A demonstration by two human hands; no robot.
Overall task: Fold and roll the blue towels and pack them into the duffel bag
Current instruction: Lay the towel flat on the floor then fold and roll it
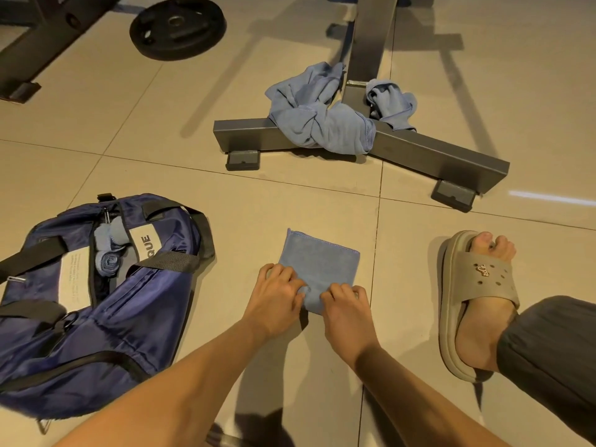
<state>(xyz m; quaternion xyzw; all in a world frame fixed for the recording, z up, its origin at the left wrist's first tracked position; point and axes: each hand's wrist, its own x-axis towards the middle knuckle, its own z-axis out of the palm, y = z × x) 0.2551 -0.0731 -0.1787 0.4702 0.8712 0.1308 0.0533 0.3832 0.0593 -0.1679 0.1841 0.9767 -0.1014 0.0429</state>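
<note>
Hands: left hand (pixel 277 296) and right hand (pixel 346 306) side by side, fingers curled on the folded towel's (pixel 322 262) near edge.
Towel position: flat on the floor (pixel 290 201), stretching away beyond the fingertips.
Duffel bag (pixel 96 317): left of the left hand, unzipped, rolled towels (pixel 108 261) inside.
Crumpled towels (pixel 322 124): well beyond both hands.

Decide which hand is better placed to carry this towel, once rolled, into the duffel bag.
Probably left: the left hand holds the folded towel on the side nearer the open duffel bag; the right hand would cross over.
</note>
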